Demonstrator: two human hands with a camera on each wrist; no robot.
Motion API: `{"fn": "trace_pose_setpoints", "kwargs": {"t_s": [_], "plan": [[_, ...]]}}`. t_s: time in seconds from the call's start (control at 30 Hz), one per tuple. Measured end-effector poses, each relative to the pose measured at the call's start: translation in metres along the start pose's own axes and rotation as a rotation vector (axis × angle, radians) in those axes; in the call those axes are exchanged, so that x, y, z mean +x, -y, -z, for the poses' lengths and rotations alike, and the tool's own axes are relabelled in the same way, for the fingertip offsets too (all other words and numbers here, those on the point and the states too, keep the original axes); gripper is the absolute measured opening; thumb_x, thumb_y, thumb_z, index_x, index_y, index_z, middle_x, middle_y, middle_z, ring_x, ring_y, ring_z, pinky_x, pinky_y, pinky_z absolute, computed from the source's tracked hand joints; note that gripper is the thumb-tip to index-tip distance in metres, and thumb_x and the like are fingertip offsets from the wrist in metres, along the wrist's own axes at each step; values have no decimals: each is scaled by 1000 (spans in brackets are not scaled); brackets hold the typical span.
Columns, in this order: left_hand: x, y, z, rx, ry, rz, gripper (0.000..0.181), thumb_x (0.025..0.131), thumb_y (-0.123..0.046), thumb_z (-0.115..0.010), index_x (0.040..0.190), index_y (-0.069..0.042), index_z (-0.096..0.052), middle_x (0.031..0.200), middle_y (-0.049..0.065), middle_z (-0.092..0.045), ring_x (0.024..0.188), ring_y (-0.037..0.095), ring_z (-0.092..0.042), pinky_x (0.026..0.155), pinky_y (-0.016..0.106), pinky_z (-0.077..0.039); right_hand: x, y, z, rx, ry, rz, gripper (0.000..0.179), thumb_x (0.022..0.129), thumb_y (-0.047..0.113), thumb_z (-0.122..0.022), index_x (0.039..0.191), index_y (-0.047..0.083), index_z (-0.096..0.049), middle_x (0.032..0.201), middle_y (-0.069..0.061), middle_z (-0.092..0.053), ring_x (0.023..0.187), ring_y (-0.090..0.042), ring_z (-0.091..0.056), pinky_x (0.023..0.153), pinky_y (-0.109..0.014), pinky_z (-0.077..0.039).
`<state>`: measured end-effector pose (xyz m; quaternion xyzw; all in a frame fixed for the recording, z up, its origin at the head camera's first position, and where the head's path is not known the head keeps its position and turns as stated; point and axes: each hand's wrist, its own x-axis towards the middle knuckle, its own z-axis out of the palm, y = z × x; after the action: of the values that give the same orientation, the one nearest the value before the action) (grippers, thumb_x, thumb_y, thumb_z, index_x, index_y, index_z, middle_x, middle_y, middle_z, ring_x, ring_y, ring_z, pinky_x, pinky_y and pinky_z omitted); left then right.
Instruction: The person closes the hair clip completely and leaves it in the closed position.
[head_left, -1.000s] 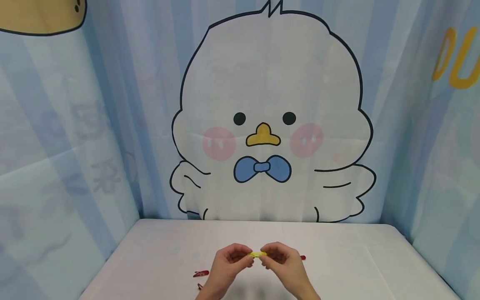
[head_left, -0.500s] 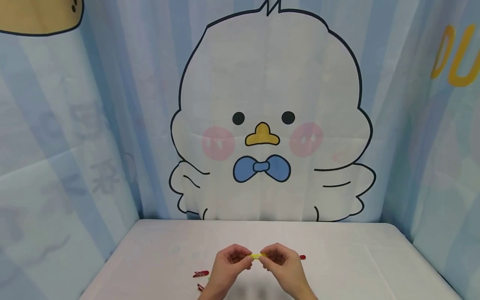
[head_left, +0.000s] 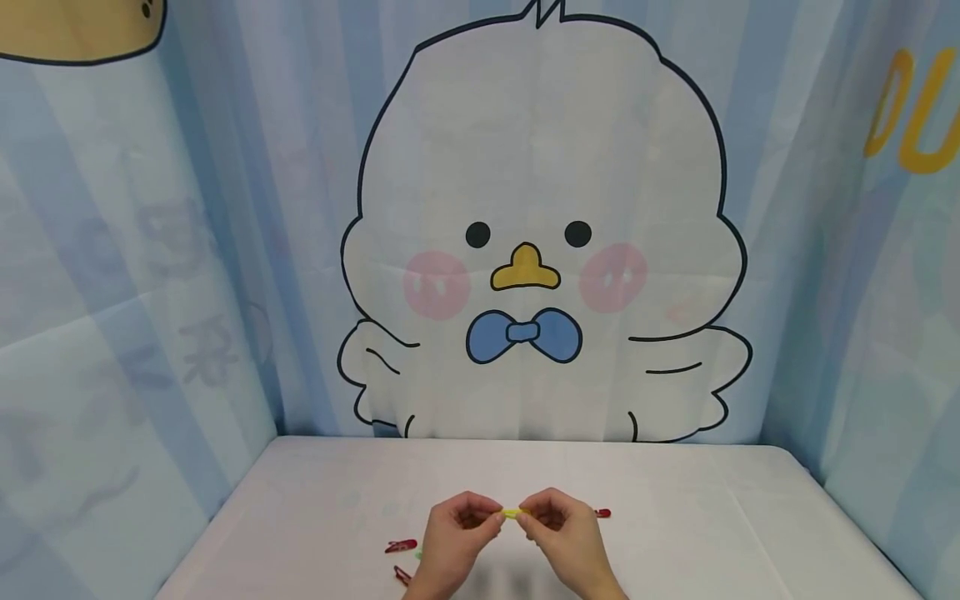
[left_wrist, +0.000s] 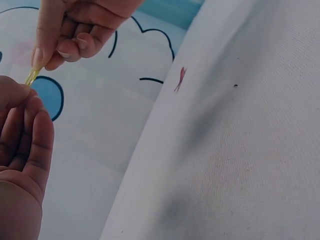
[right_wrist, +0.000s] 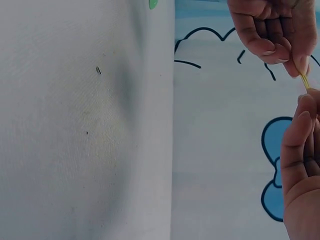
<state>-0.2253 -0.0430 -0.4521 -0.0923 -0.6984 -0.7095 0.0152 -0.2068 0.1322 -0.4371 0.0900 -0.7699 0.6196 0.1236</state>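
Observation:
A small slim yellow hair clip (head_left: pixel 512 514) is stretched between both hands, above the table. The left hand (head_left: pixel 459 533) pinches its left end between thumb and index finger. At the other end, the right hand (head_left: pixel 567 535) pinches it the same way. Only the clip's middle shows between the fingertips; its ends are hidden. In the left wrist view the yellow clip (left_wrist: pixel 33 76) spans the short gap between the two thumbs. The right wrist view shows it as a thin yellow strip (right_wrist: pixel 304 81). The other fingers of each hand are curled loosely inward.
Left of the left hand lie a red hair clip (head_left: pixel 401 546) and a second red clip (head_left: pixel 402 575). A green piece (head_left: pixel 419 554) peeks out by that wrist. Another red clip (head_left: pixel 603 513) lies behind the right hand. The white-covered table (head_left: pixel 712 517) meets a printed curtain (head_left: pixel 525 392).
Both hands keep their pinch on the yellow clip and have shifted only slightly. The wrists have drawn a little closer together, and the green piece by the left wrist shows more.

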Motion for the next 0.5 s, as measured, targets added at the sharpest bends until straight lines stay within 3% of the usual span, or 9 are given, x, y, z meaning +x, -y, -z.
{"fn": "trace_pose_setpoints", "kwargs": {"t_s": [0.2,0.33,0.5], "plan": [[0,1,-1,23,2,27,11,84,1,-75,94,2,-71,81,5,-68,75,17,-63,67,24,-53,-1,-3,-1,-30,-8,27,10,83,-4,-78,85,1,-69,74,-4,-65,62,-11,-60,58,-24,-52],[1,4,-1,-11,23,24,13,86,-1,-76,96,4,-70,82,6,-69,75,17,-64,69,25,-55,1,-3,3,-55,10,40,9,85,-1,-78,89,1,-71,78,-4,-67,65,-11,-62,61,-25,-54],[2,5,-1,-51,56,41,18,88,-3,-76,102,7,-69,85,7,-70,75,17,-67,71,28,-56,1,-4,6,-94,4,112,11,84,0,-79,92,5,-72,84,-2,-71,70,-10,-65,65,-26,-55]]}}
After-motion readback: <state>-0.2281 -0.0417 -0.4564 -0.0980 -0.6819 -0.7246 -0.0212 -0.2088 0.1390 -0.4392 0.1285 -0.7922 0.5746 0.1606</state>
